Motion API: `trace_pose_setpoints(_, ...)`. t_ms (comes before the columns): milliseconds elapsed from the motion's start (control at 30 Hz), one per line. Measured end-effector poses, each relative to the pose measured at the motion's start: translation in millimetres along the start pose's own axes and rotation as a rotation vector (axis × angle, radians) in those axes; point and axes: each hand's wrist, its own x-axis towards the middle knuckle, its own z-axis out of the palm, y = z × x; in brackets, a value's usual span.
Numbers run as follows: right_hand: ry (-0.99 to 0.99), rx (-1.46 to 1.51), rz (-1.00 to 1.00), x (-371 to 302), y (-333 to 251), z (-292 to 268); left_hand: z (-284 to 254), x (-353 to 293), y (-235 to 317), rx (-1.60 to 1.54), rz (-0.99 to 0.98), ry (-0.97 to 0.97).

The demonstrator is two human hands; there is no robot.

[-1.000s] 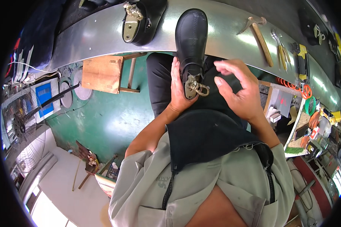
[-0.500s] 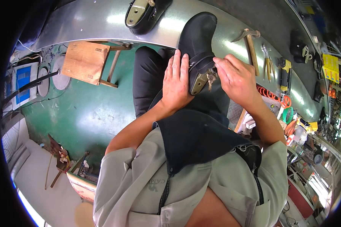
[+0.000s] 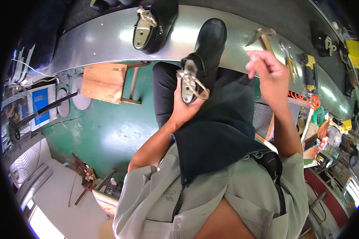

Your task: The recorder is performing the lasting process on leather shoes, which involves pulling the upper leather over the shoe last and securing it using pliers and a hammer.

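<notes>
Nearest the camera, a dark apron [image 3: 219, 139] covers the person's lap over a grey work shirt. The left hand [image 3: 183, 109] rests on the lap and grips the black boot [image 3: 205, 55] from beneath at the heel end, fingers closed around it. The boot lies sole side towards the camera, toe pointing away onto the curved metal bench [image 3: 107, 40], with a tan cord [image 3: 195, 85] looped about the pale insole [image 3: 187, 85]. The right hand [image 3: 267, 69] is raised clear of the boot, to its right, fingers drawn together in a loose pinch; whether it holds a thread cannot be told at this resolution.

Further out, a hammer [image 3: 263, 38] lies on the bench just beyond the right hand, with pliers [image 3: 287, 53] beside it. A second black boot [image 3: 151, 24] sits sole side up at the far edge of the bench. A wooden stool [image 3: 105, 83] stands on the green floor [image 3: 103, 135], left of the person's knee.
</notes>
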Motion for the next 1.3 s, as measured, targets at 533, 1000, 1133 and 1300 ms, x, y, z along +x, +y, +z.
trace_pose_setpoints(533, -0.242, 0.124, 0.343, -47.9, 43.3, 34.5, -2.7, 10.3, 34.1, -0.564, -0.228, 0.002)
trace_pose_setpoints(1000, -0.235, 0.165, 0.110, -63.6, 99.6, 64.1, 17.5, 1.7, -3.4, 0.347, 0.258, -0.373)
trace_pose_setpoints(1133, -0.249, 0.132, 0.136, -66.0, 111.5, 66.6, -1.3, 3.3, 18.5, 0.460, 0.174, -0.448)
trace_pose_setpoints(1300, -0.238, 0.387, 0.343, -50.7, 64.9, 50.9, -62.3, 15.9, 56.1, 0.625, 0.384, -0.022)
